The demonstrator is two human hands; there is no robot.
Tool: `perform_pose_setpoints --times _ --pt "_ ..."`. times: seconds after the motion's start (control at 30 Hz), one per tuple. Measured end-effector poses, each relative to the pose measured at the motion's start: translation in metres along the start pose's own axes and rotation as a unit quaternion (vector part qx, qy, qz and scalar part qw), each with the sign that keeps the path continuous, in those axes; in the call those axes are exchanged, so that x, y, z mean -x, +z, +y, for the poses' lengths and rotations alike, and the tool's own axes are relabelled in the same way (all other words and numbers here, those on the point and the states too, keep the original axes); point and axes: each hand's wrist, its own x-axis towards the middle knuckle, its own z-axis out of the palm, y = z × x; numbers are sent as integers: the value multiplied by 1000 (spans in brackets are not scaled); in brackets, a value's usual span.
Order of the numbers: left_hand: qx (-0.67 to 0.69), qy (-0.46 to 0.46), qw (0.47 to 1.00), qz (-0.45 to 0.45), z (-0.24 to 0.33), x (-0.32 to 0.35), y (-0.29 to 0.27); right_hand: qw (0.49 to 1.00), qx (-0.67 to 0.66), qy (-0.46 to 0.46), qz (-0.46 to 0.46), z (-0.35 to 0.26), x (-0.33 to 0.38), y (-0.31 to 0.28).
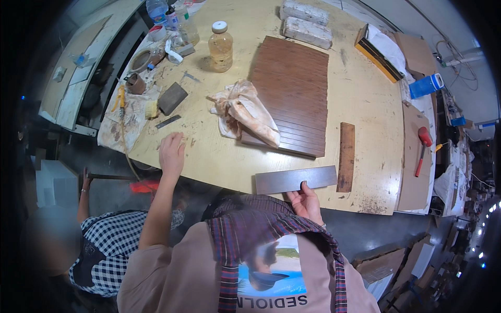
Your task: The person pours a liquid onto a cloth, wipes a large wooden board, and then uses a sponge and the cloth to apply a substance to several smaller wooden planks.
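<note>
In my right hand is a flat grey-brown rectangular wooden piece, gripped at its near edge with the thumb on top. It is over the front edge of the table. My left hand is at the table's front left edge, fingers stretched out, with nothing seen in it. Just beyond the left hand lies a short dark strip. A grooved brown wooden panel lies in the middle of the table, and a stained white cloth covers its near left corner.
A narrow brown wood strip lies right of the panel. A lidded jar of yellowish liquid, a dark block and an air gun are at left. Two wrapped blocks sit behind. Another person's checkered garment shows lower left.
</note>
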Motion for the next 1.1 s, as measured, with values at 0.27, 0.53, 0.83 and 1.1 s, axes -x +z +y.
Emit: perform_pose_setpoints --times 0.27,0.53,0.83,1.1 --pt "-103 -29 992 61 -34 -34 1 986 166 20 -27 -2 -8 4" --pt "-112 35 992 43 23 20 17 857 464 212 -78 -38 2 4" --pt "-27 93 994 -42 95 82 2 448 708 -459 -296 -7 -6 37" --pt "36 163 981 -103 101 101 -16 409 724 -510 -219 24 -33 29"
